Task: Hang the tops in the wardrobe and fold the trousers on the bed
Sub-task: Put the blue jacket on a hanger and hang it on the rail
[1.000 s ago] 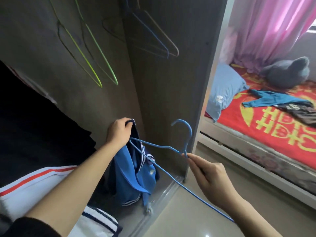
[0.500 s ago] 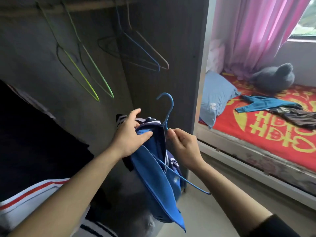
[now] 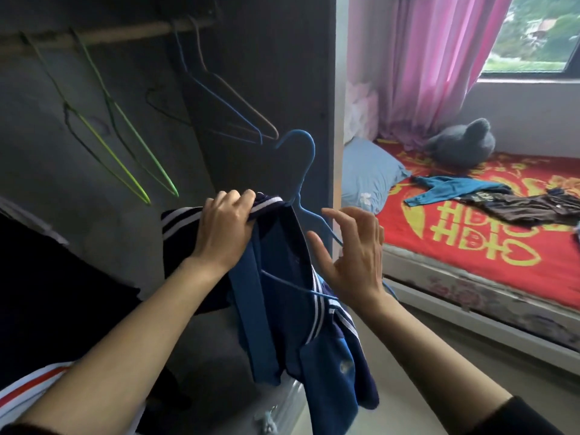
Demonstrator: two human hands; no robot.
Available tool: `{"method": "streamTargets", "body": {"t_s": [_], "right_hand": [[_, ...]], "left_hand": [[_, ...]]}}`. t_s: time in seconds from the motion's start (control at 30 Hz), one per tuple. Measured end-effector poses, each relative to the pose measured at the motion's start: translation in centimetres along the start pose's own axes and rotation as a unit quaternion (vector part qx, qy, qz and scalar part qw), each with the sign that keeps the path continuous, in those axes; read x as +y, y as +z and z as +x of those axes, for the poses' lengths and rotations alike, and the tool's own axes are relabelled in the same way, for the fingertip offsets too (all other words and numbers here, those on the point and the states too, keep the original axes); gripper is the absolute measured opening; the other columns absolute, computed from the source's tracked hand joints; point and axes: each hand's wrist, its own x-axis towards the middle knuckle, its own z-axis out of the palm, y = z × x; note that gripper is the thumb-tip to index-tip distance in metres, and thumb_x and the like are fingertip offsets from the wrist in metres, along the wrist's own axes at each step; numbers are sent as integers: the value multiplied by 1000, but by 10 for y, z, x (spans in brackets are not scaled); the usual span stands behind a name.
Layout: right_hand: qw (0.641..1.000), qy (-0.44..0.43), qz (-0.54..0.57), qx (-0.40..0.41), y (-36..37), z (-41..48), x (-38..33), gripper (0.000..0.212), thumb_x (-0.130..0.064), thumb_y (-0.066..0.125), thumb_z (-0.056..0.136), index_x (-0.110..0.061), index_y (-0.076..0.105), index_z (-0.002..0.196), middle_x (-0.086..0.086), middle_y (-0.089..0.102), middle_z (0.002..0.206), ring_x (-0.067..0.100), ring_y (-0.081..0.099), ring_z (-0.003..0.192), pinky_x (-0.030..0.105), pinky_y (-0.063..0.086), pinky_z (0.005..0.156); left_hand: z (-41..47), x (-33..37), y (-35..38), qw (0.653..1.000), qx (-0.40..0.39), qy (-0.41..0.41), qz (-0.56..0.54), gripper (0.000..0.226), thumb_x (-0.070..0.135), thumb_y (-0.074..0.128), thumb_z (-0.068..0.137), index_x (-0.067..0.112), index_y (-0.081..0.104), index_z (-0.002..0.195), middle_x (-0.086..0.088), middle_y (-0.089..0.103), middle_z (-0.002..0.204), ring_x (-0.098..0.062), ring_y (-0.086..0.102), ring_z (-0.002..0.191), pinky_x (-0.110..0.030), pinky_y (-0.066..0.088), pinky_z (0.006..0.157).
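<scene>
Head view: before the open wardrobe (image 3: 276, 73), bed (image 3: 470, 290) to the right, the blue top (image 3: 276, 277) hangs half threaded on a blue hanger (image 3: 299, 186) whose hook stands below the rail (image 3: 110, 39). The left hand (image 3: 224, 230) grips the top's striped collar; the right hand (image 3: 357, 259) hovers with fingers splayed beside the hanger's bare arm, holding nothing. Dressing the hanger seems underway; next, the loose shoulder needs drawing over that arm, then hooking onto the rail.

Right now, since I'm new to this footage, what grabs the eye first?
Centre frame, the left hand grips a navy-and-blue top draped on a blue hanger, the right hand open beside it. To the right, a red bedspread carries more clothes beside a pink curtain.
</scene>
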Motion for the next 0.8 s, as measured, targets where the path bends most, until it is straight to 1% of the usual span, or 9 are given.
{"method": "streamTargets", "body": {"t_s": [0.1,0.17,0.23,0.3,0.37,0.47,0.57,0.67,0.8], "right_hand": [[999,-42,7,-33,-8,-40,3,19,-32,72,88,-19,59,93,0,56,86,18,53,77,29,44,69],[986,21,-6,-167,-7,-69,1,25,-47,60,93,-25,55,82,-8,57,76,15,57,66,32,45,56],[934,136,-76,-321,3,-97,0,40,-65,45,92,-27,51,85,-10,63,85,17,64,78,33,45,60],[885,223,-96,-397,19,-117,5,46,-72,39,90,-27,44,93,-7,62,101,24,64,94,36,43,68],[872,292,-70,-385,31,-122,5,50,-73,43,87,-25,40,102,-3,58,110,27,61,102,37,43,74],[884,352,-20,-307,48,-112,3,55,-66,55,81,-26,38,115,-4,53,114,25,58,106,38,47,81],[854,412,8,-316,60,-100,14,47,-40,60,88,-17,43,126,5,52,125,31,56,114,37,42,85],[858,371,65,-350,56,-101,38,28,-23,56,93,-15,61,120,5,66,118,27,61,109,29,40,79],[883,306,51,-353,31,-99,72,19,-24,58,99,-24,74,109,-3,75,106,13,67,100,25,44,81]], "left_hand": [[7,2,1,1000,8,-17,-11,22,8,68,84,5,57,103,-14,59,81,-37,55,77,-44,42,68],[12,5,-2,1000,19,-18,-17,22,9,67,85,5,57,104,-14,59,83,-37,55,80,-45,42,70],[17,10,-7,999,44,-17,-21,16,11,66,88,6,57,101,-13,59,83,-37,55,80,-45,41,70],[21,17,-15,997,72,-10,-27,11,13,64,91,7,56,97,-12,58,82,-35,54,78,-43,39,71],[24,24,-23,995,95,5,-31,11,15,63,92,7,56,96,-11,57,81,-34,53,77,-43,39,71],[27,28,-34,992,124,11,-30,11,17,62,93,7,58,95,-9,55,78,-31,50,76,-43,38,72],[24,20,-42,990,140,-2,-32,11,16,63,93,7,58,95,-8,54,79,-30,50,76,-42,37,72],[10,-5,-43,990,129,-25,-50,12,14,63,92,6,56,96,-10,56,83,-32,50,80,-44,38,75],[-19,-45,-31,990,92,-82,-73,10,9,63,91,4,55,95,-14,58,85,-37,52,83,-47,38,77]]}}
